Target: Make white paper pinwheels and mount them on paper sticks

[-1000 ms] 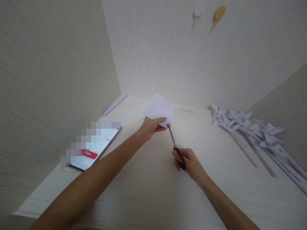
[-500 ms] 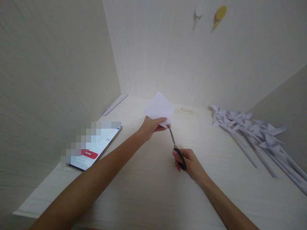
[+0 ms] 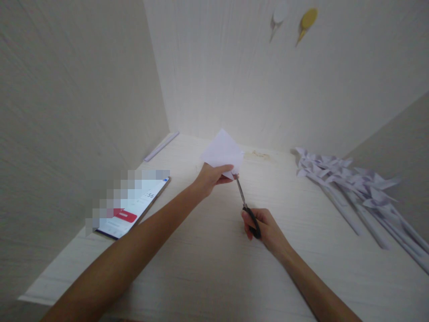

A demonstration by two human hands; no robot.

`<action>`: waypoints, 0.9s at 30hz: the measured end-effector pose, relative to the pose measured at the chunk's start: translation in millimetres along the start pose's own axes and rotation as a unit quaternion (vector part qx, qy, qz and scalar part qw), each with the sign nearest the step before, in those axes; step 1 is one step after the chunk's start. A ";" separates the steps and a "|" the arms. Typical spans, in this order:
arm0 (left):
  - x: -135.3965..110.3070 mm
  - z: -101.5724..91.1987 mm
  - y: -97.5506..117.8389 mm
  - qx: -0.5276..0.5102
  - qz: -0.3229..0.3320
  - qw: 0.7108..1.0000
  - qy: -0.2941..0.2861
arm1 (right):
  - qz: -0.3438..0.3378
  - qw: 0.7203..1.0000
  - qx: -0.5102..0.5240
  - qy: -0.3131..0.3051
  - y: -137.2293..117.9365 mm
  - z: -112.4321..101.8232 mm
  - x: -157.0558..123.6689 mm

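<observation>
My left hand (image 3: pixel 210 177) pinches the lower corner of a folded white paper (image 3: pixel 223 150), holding it up above the pale wooden table (image 3: pixel 208 264). My right hand (image 3: pixel 264 229) grips the black handles of a pair of scissors (image 3: pixel 245 206). Their blades point up and away, and the tips meet the paper's lower edge right beside my left fingers. The blades look nearly closed.
A phone (image 3: pixel 132 208) with a lit screen lies at the left, near the side wall. A pile of white paper pinwheels (image 3: pixel 355 188) on rolled sticks fills the right side. A white strip (image 3: pixel 161 146) lies in the far left corner. Two hooks (image 3: pixel 295 20) hang on the back wall.
Almost nothing has moved; both hands hold their places, and the phone's timer digits have advanced by one.
</observation>
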State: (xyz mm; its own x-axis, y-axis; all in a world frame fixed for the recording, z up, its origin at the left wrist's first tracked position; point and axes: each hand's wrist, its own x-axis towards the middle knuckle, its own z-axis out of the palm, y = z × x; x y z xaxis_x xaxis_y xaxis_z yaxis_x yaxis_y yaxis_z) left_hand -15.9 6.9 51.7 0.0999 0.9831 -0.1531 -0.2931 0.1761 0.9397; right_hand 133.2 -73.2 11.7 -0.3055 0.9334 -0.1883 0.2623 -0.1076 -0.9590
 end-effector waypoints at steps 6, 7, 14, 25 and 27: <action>0.4 0.2 -0.1 0.003 0.004 1.000 0.005 | 0.004 1.000 -0.008 -0.003 -1.5 0.1 -0.2; 0.4 0.3 0.1 0.003 0.003 1.000 0.006 | 0.004 1.000 -0.011 -0.003 -1.5 0.1 -0.2; 0.6 -0.1 0.2 0.010 0.002 1.000 0.012 | 0.000 1.000 -0.015 0.004 1.5 -0.7 0.4; 0.2 1.7 -1.1 -0.023 0.009 1.000 0.009 | 0.006 1.000 -0.010 0.005 2.3 -0.2 0.4; -1.1 4.1 -1.8 -0.040 0.015 0.999 0.020 | -0.001 1.000 0.003 0.004 4.0 0.6 0.5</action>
State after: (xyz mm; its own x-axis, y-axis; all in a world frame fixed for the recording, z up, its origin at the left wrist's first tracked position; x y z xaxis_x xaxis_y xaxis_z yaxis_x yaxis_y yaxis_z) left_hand -11.7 5.4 51.4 0.0532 0.9889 -0.1384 -0.3700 0.1483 0.9171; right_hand 133.5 -73.3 7.7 -0.2995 0.9361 -0.1843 0.2567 -0.1070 -0.9605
